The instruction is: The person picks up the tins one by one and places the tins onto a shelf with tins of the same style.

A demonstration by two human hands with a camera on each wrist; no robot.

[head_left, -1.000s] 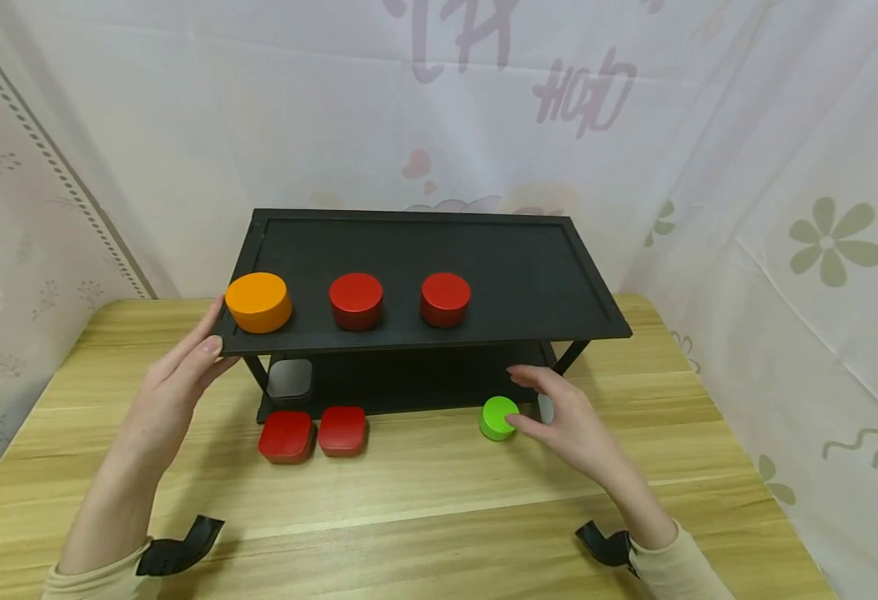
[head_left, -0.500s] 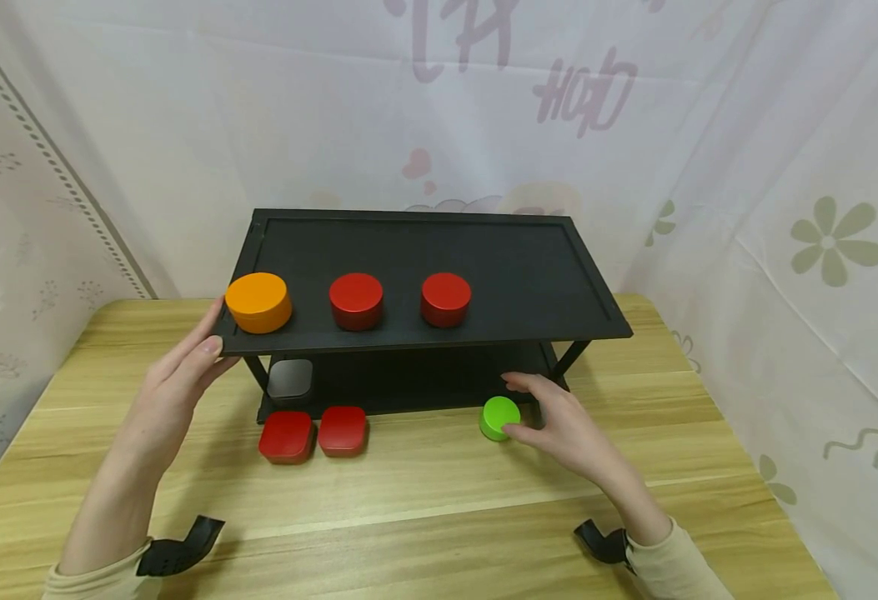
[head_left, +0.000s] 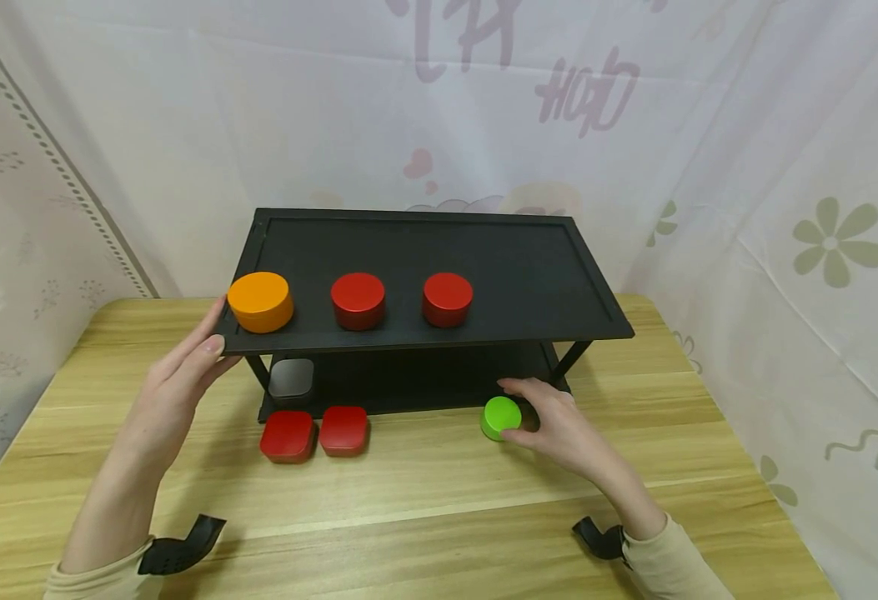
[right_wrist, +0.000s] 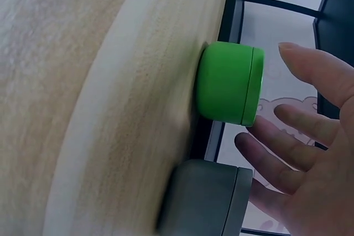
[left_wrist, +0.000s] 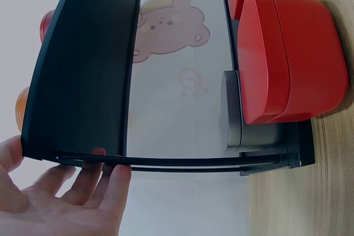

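Note:
In the head view my left hand (head_left: pixel 183 379) grips the left front corner of a black two-tier rack (head_left: pixel 408 242). The left wrist view shows its fingers under the upper shelf (left_wrist: pixel 88 64), thumb at the edge. My right hand (head_left: pixel 559 421) hovers at a small round green tin (head_left: pixel 500 417) on the table before the lower shelf. In the right wrist view its thumb and fingers are spread, with a gap between them and the green tin (right_wrist: pixel 229 84). A grey tin (right_wrist: pixel 204 200) stands beside it, mostly hidden by the hand in the head view.
On the upper shelf stand an orange round tin (head_left: pixel 261 302) and two red round tins (head_left: pixel 358 300). Two red square tins (head_left: pixel 288 437) sit on the table (head_left: pixel 408 533) at front left. A grey square tin (head_left: pixel 292 379) is on the lower shelf's left end.
My right hand has shifted slightly left and down, closer over the green tin. The left hand keeps its place on the rack, and the tins have not moved.

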